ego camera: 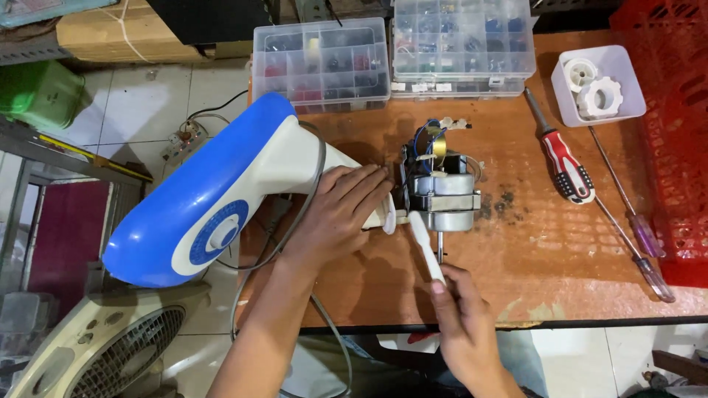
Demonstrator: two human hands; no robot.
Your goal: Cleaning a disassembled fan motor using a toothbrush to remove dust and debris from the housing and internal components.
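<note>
On the worn orange workbench [560, 250], my left hand [343, 214] clasps the white neck of the blue-and-white plastic fan stand [214, 199] while my right hand [461, 317] grips a white brush handle [425, 247] against the bare metal fan motor [441, 193].

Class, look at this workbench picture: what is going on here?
A person works on a fan motor joined to a white and blue fan stand lying on an orange table. The left hand steadies the stand's neck; the right hand holds a white brush-like tool against the motor. Screwdrivers lie to the right.
</note>
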